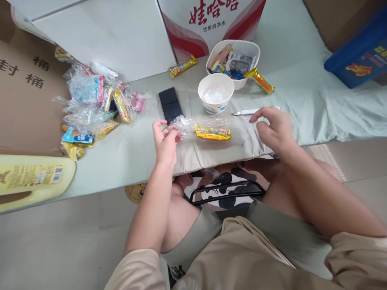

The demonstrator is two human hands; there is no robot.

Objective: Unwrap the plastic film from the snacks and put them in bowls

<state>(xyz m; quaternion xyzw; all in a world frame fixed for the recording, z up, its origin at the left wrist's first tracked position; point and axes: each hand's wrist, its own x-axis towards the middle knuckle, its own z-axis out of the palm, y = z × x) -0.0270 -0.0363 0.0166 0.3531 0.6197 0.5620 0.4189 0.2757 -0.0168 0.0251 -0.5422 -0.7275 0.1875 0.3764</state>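
Fingers of the left hand [165,144] are nearly closed, pinching the bunched left end of some clear plastic wrap [188,128], seemingly to keep it from sliding. On the right hand [276,131], the thumb and forefinger are bent close together by the wrap's right end; whether they grip its thin edge I cannot tell. Between the hands, near the tabletop's front edge, lies a yellow snack packet [212,132], set crosswise, perhaps so that it runs along the wrap's length. The wrap is around it or over it; the clear film hides which.

Just beyond the wrap, a thin white-handled tool [246,112] lies close to the right hand, probably for easy reach. A paper cup [215,105] stands upright behind the packet, with something clear inside. A dark phone [171,104] lies flat to its left, beyond the left hand.

Farther back, a white tub [256,52] holds a jumble of wrapped snacks, likely to keep them together. One yellow stick [261,81] leans at its right side; another [183,66] lies to the left, by a white-and-red carton [193,36]. Far left, a loose heap of plastic-wrapped snacks [90,106] rests on the cloth-covered tabletop [133,151].
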